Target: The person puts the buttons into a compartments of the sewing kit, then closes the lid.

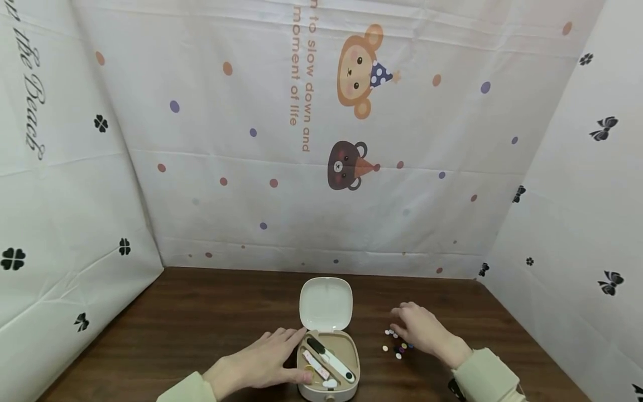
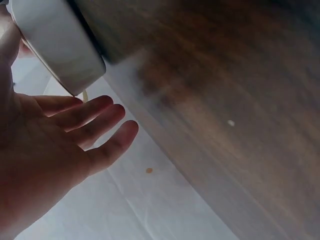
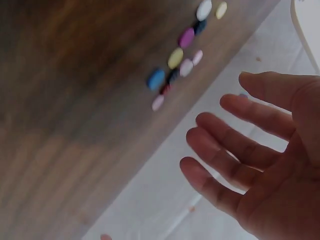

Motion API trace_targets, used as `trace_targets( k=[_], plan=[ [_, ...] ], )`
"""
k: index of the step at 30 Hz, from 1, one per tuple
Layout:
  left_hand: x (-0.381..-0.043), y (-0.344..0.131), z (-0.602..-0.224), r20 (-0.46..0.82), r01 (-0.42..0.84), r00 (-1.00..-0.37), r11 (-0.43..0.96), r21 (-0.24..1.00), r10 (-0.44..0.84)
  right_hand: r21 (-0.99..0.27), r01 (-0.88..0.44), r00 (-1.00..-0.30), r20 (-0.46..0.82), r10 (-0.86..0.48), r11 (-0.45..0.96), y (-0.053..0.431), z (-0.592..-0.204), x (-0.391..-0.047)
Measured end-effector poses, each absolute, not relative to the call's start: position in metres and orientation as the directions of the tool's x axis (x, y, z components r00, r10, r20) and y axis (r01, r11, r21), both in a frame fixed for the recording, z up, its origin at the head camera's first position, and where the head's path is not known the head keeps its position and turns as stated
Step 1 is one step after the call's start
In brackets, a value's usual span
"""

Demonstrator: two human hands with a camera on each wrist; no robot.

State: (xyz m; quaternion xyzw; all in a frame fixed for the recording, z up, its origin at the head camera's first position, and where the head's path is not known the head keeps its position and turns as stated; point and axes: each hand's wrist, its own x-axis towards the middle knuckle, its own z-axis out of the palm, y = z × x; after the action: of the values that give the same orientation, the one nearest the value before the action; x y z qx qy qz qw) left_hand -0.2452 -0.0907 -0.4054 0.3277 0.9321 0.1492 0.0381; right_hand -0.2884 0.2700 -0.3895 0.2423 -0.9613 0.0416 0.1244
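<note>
A small white box with a beige inner tray stands on the table, its lid tipped up at the back. Inside lie a black-and-white slim tool and a pink-and-white strip. My left hand touches the box's left side, fingers nearly straight and thumb at the front rim. To the right, my right hand hovers by a scatter of small round coloured pieces, which look like buttons. A purple one and a blue one show in the right wrist view. Nothing is visible in that hand's loosely bent fingers.
The dark wooden table is bordered by white printed cloth at the back, left and right. A dark object shows at the right sleeve's cuff.
</note>
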Motion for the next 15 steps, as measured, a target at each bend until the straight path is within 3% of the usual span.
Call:
trace_targets(
  k=[15],
  plan=[
    [-0.243,-0.091,-0.404,0.031,0.594,-0.788,0.746,0.300,0.615,-0.097,-0.669,-0.726,0.296,-0.620,0.737,0.265,-0.409,-0.283]
  ],
)
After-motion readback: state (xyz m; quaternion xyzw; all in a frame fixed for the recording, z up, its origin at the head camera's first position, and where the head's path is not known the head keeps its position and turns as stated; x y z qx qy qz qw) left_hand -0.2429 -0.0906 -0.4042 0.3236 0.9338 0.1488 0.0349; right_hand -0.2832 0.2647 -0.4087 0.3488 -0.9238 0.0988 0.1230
